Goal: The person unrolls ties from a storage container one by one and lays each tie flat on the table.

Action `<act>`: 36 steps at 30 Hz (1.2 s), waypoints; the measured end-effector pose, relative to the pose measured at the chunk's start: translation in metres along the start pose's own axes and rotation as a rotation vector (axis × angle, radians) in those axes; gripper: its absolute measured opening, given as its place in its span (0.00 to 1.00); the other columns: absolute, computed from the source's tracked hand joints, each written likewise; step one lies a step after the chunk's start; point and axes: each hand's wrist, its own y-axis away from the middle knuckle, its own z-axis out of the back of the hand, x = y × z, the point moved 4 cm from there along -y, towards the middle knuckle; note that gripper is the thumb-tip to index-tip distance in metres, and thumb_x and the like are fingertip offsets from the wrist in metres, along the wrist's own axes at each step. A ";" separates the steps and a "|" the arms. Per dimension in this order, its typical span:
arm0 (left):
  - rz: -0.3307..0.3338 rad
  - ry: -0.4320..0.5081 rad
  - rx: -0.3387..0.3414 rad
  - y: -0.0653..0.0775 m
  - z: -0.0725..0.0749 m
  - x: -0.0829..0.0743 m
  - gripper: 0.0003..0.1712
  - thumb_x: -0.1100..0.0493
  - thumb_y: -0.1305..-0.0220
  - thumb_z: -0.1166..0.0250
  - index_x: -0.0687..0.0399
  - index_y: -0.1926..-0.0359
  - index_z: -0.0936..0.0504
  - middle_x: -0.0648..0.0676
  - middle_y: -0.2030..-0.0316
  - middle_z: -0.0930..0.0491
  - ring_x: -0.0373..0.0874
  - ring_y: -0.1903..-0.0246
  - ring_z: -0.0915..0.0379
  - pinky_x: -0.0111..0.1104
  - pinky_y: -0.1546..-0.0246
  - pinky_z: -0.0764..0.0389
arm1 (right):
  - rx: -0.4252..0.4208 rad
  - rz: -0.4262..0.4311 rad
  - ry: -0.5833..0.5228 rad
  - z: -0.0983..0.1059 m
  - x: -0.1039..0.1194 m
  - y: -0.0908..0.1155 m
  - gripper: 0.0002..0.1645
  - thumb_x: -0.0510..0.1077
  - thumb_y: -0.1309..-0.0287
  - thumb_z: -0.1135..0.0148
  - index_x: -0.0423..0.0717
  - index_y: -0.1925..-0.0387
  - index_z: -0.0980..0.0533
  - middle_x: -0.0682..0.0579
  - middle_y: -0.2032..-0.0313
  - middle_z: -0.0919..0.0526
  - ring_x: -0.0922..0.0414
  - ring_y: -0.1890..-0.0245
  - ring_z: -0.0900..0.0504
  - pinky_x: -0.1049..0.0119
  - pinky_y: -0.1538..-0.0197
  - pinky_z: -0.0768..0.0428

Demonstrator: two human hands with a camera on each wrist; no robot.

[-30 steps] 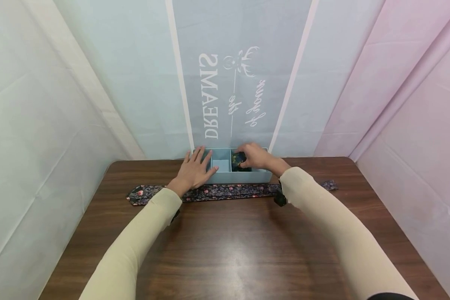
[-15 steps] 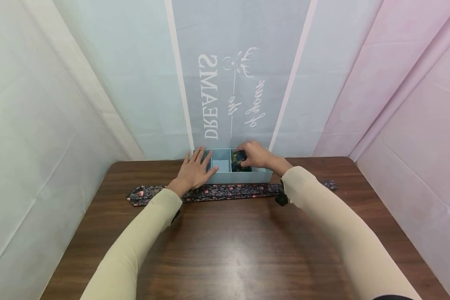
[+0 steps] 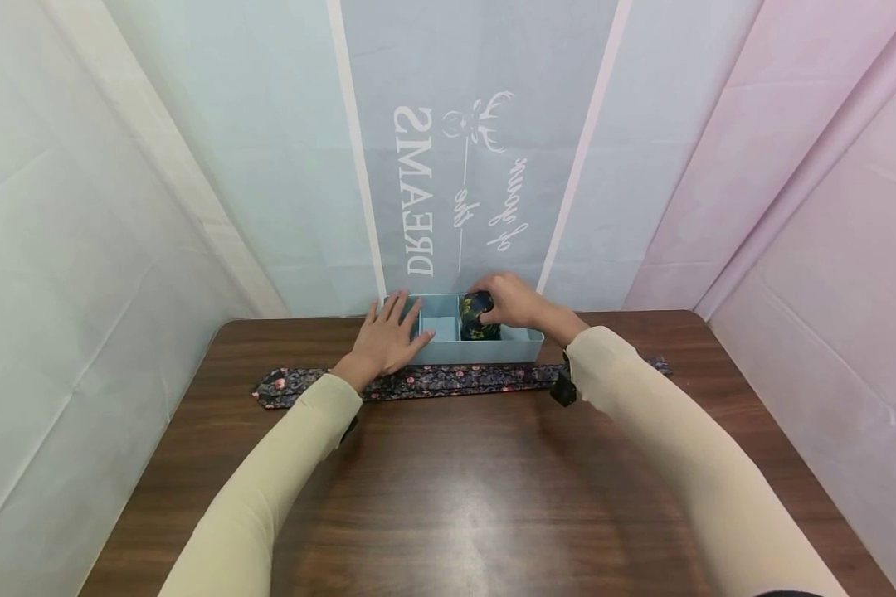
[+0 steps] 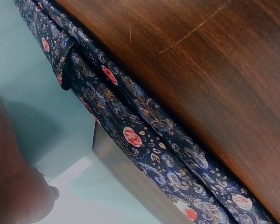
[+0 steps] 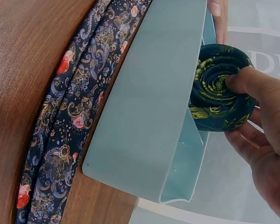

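My right hand (image 3: pixel 517 300) grips a rolled-up necktie (image 5: pixel 221 88), dark with a yellow-green pattern, thumb on the spiral end and fingers behind it. The roll stands partly above the rim of a light blue divided box (image 3: pixel 478 353), over a compartment right of the middle. My left hand (image 3: pixel 386 338) rests on the box's left end with fingers spread and straight. A second necktie (image 3: pixel 463 381), navy with paisley and red flowers, lies stretched out flat in front of the box; the left wrist view shows its narrow keeper loop (image 4: pixel 65 60).
The box stands at the back of a brown wooden table (image 3: pixel 448 464), against a grey-blue cloth backdrop (image 3: pixel 485 50) with mirrored lettering. Pale cloth walls (image 3: pixel 67 290) flank the table on both sides.
My right hand has risen slightly with the rolled necktie, so more of the roll shows above the box. The left hand and the flat necktie have stayed in place.
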 end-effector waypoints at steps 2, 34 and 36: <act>0.002 0.002 0.002 0.000 0.000 0.000 0.47 0.25 0.20 0.68 0.44 0.13 0.59 0.58 0.14 0.68 0.56 0.15 0.71 0.58 0.18 0.64 | 0.001 0.005 0.004 0.001 0.000 0.000 0.30 0.39 0.42 0.22 0.32 0.39 0.18 0.37 0.42 0.14 0.41 0.43 0.16 0.47 0.42 0.16; 0.000 0.021 -0.006 -0.008 -0.008 0.005 0.47 0.26 0.20 0.66 0.44 0.13 0.59 0.58 0.14 0.68 0.56 0.15 0.73 0.59 0.18 0.66 | 0.108 0.067 0.176 0.017 0.022 -0.002 0.28 0.43 0.46 0.19 0.34 0.46 0.14 0.40 0.50 0.13 0.45 0.52 0.14 0.53 0.48 0.14; 0.002 0.020 -0.001 -0.009 -0.008 0.006 0.47 0.26 0.20 0.66 0.44 0.13 0.59 0.58 0.14 0.68 0.56 0.15 0.73 0.59 0.18 0.66 | 0.110 0.069 0.192 0.018 0.023 -0.003 0.28 0.44 0.46 0.19 0.34 0.46 0.14 0.39 0.51 0.13 0.45 0.52 0.14 0.52 0.48 0.14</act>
